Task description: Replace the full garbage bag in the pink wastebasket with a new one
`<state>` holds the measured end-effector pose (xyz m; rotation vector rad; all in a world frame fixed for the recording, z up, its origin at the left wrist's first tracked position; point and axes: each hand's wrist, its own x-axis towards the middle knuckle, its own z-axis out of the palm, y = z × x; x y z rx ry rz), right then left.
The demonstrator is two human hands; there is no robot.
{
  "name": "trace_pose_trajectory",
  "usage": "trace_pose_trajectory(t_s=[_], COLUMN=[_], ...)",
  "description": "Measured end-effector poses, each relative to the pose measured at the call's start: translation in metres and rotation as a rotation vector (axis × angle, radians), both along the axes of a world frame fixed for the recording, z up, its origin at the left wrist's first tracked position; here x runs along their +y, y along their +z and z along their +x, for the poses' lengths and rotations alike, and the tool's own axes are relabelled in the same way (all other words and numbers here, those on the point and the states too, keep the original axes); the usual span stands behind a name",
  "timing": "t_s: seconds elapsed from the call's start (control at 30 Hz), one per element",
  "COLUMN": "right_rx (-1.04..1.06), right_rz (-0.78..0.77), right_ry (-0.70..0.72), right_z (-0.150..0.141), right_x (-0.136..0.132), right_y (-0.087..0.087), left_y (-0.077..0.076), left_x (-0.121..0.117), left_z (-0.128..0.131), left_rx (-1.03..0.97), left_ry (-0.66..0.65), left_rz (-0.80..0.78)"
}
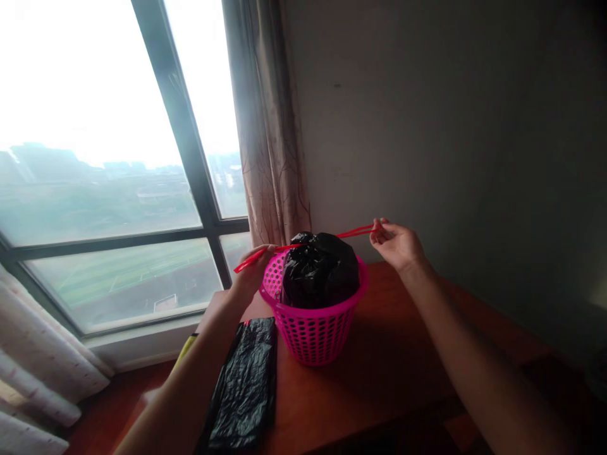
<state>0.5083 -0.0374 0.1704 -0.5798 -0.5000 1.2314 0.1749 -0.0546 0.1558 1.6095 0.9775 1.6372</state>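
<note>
A gathered black drawstring trash bag [321,270] is sitting in a pink perforated plastic basket [317,335], its bunched top bulging above the rim between the two hands. The left hand [256,262] is closing its fingers on one end of the red drawstring [355,231], with a loop lying across the hand; the right hand [396,245] is pinching the other end, slightly higher and well apart from the left. The basket is standing upright on a reddish-brown wooden table [379,379], whose far edge is meeting the gray wall [403,126]. Bare tabletop is stretching to the right of the basket, under the right forearm. Just left of the basket, a flattened black plastic bag [246,382] is lying lengthwise, partly beneath the left forearm. Beyond, a curtain [270,126] is hanging beside the window [118,189], close behind the left hand.
</note>
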Motion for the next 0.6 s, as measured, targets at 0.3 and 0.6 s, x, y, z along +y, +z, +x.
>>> trace_pose_trajectory(t_s=[0.3,0.6], right_rx=[-0.925,-1.958], right_rz=[0.039,0.563], right_ry=[-0.054,-0.013], right_z=[0.028,-0.063], right_x=[-0.022,-0.034], right_y=[0.008,0.042], left_y=[0.005,-0.007], left_x=[-0.011,-0.016], left_z=[0.001,-0.020], left_rx=[-0.003,0.208], left_ry=[-0.082,0.092], left_rz=[-0.119,0.067])
